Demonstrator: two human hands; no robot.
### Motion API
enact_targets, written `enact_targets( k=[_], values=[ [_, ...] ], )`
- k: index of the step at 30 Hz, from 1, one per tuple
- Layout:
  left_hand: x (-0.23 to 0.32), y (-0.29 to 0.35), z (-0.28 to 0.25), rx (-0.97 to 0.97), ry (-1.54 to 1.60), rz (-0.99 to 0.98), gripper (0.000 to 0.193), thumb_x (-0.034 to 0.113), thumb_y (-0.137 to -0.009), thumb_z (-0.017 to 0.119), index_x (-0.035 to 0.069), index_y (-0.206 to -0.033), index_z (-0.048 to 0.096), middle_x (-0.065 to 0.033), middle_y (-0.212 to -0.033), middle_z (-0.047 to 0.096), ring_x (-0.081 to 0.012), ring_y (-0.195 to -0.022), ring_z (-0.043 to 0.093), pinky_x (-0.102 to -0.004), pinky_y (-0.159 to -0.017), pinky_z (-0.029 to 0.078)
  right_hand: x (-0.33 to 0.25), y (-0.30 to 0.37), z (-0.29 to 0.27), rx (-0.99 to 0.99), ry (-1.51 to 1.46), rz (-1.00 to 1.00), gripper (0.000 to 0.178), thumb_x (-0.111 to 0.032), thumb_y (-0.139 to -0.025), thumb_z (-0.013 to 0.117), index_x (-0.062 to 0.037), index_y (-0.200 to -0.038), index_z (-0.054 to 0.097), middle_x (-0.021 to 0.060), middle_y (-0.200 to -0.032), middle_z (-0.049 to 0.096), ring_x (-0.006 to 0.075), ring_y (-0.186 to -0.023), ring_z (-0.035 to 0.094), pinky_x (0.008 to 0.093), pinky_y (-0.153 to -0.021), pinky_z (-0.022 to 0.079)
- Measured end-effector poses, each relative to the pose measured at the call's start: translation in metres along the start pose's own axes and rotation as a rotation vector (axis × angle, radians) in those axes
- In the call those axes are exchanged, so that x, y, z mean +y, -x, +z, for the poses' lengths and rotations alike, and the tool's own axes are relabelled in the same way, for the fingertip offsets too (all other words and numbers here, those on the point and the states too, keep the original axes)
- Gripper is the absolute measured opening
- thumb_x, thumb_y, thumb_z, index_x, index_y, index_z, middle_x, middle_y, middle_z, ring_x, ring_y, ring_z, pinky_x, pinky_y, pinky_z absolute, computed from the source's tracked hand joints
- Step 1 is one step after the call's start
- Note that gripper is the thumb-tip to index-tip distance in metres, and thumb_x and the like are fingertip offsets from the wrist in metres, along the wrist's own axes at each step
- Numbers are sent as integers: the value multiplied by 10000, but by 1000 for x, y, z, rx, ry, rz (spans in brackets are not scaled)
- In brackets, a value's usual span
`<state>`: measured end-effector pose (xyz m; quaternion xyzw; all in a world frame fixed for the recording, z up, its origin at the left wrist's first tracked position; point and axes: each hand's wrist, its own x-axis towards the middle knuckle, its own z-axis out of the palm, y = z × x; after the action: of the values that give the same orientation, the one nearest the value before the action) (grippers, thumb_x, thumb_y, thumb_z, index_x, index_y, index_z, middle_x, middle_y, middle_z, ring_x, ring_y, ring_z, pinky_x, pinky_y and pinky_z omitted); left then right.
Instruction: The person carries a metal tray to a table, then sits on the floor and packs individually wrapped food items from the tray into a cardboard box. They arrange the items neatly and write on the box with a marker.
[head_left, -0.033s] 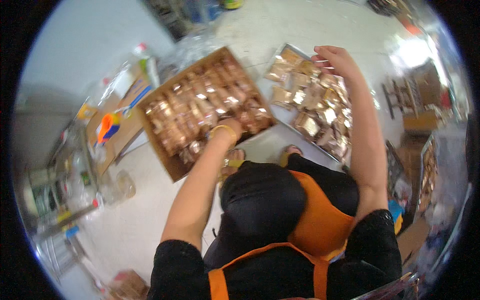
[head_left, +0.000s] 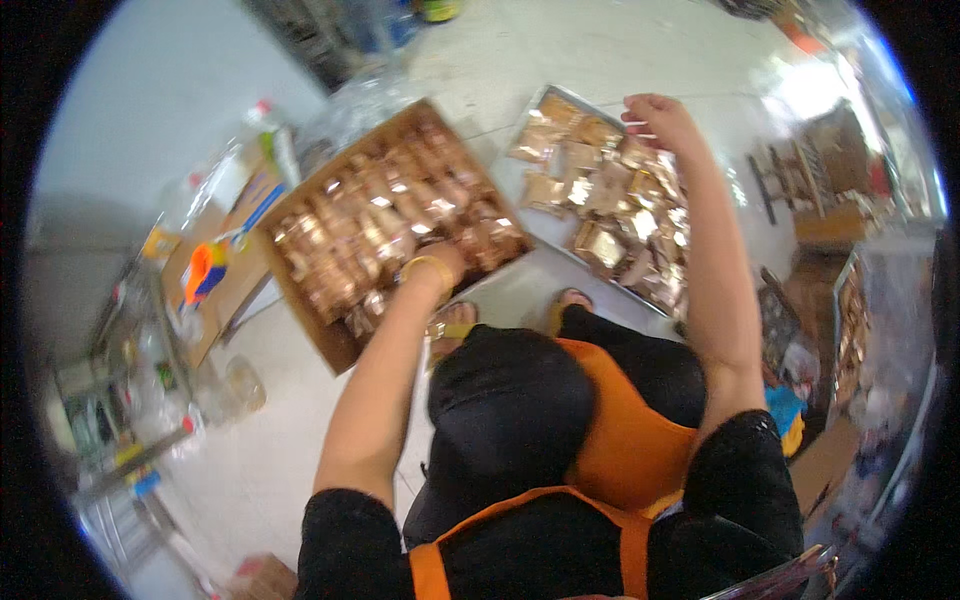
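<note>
My left hand (head_left: 441,262) reaches down among rows of shiny wrapped packets (head_left: 370,222) in an open cardboard box (head_left: 318,325). Its fingers are hidden by the hand itself and the packets, and a yellow band circles the wrist. To the right lies a shallow metal tray (head_left: 556,230) with a loose heap of clear-wrapped golden-brown packets (head_left: 603,190). Above the tray's far right side hovers my right hand (head_left: 661,122), palm turned left. Its fingers are loosely bent with gaps between them, and nothing shows in them.
Flattened cardboard (head_left: 215,310) with an orange and blue object (head_left: 205,272) lies left of the box. A clear plastic container (head_left: 243,383) is on the floor nearby. Clear plastic bags (head_left: 370,105) are behind the box. Shelving with more packets (head_left: 852,320) stands at right.
The whole view has shifted slightly, so box and tray appear a little further left. Both hands keep about the same places over box and tray.
</note>
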<state>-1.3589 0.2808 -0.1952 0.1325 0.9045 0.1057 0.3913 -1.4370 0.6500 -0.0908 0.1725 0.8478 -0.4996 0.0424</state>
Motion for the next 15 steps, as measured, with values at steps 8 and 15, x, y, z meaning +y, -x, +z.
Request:
enact_targets(
  k=[8,15],
  values=[
    [-7,49,-1,72,390,-145,841,679,-948,324,-80,-1016,681,-372,-1026,619,-487,-1067,586,-451,-955,440,258,-1,-1,199,807,201,636,-256,-697,740,-2,-1258,582,263,-1077,660,398,-1032,637,442,-885,519],
    [-9,55,13,140,460,-140,747,611,-988,338,-64,-1102,638,-333,-1029,639,-471,-1041,600,-439,-923,452,297,-34,33,299,629,277,1072,-479,-659,847,-46,-1474,301,297,-1340,476,423,-1242,499,460,-999,460]
  ],
)
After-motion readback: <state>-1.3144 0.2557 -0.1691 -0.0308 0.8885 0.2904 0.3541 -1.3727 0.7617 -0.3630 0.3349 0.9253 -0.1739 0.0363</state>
